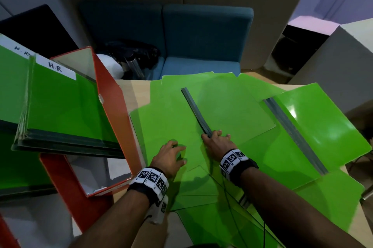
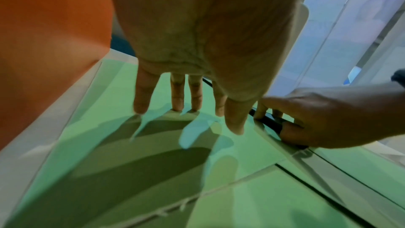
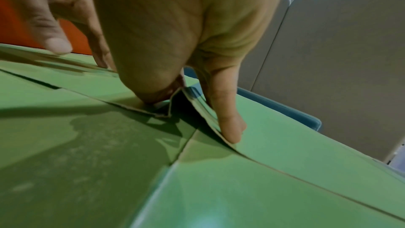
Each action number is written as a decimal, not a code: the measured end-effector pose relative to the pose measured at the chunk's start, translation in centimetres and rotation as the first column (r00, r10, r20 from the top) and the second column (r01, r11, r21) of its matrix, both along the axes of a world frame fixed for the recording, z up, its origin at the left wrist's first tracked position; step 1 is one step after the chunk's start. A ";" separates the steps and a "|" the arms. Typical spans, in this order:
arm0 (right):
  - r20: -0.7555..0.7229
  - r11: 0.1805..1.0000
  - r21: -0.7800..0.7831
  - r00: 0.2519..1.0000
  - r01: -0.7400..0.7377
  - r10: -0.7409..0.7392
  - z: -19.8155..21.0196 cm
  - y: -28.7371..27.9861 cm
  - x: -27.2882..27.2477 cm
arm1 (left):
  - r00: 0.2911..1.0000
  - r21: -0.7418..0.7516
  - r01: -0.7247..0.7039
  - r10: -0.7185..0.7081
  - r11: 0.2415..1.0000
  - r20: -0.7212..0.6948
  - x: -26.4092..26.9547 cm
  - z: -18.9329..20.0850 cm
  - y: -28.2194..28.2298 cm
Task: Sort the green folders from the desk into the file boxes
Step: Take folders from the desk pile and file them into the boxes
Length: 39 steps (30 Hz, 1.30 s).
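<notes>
**Hands work a spread of green folders beside red file boxes**

Head view: A person's right hand [image 1: 217,142] pinches the near end of a grey spine [image 1: 196,113] on a green folder [image 1: 232,106] lying on top of a loose spread of green folders [image 1: 201,187] covering the desk [image 1: 133,90]. The left hand [image 1: 170,155] rests just beside the grip, fingers straight and spread on the green surface, holding nothing. Further left of the hands stands a red file box [image 1: 113,106] with folders labelled "H.R" [image 1: 60,102] already filed inside. Right of the grip lies another folder [image 1: 323,126] with its own grey spine.

Left wrist view: The left hand [image 2: 203,41] has its fingertips [image 2: 177,107] touching the folder, with the red box wall [image 2: 50,32] to its left. The right hand [image 2: 328,119] closes on the dark spine to its right.

Right wrist view: The right hand's thumb [image 3: 151,82] and a finger [image 3: 228,119] squeeze the raised folder edge [image 3: 181,100], lifting it off the sheets beneath.
</notes>
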State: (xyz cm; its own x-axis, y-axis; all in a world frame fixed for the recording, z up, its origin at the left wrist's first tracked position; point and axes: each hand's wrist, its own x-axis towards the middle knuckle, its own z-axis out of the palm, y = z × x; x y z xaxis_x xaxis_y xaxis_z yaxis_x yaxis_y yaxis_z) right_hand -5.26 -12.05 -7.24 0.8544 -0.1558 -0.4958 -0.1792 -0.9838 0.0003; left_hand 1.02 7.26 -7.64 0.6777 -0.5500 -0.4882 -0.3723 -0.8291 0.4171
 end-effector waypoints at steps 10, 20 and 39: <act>0.036 0.990 0.142 0.999 -0.003 -0.002 2.7 -1.3 -1.0 | 0.793 0.008 -0.607 0.607 0.795 -0.051 1.3 0.5 1.3; 0.114 0.948 0.319 0.992 0.013 -0.052 1.5 -0.4 -3.3 | 0.512 -0.114 -0.856 0.796 0.505 -0.321 2.6 1.2 1.4; 0.331 0.929 0.346 0.909 0.135 -0.255 2.9 -2.3 -4.6 | 0.590 -0.642 -0.749 0.609 0.167 -0.530 4.8 12.3 0.8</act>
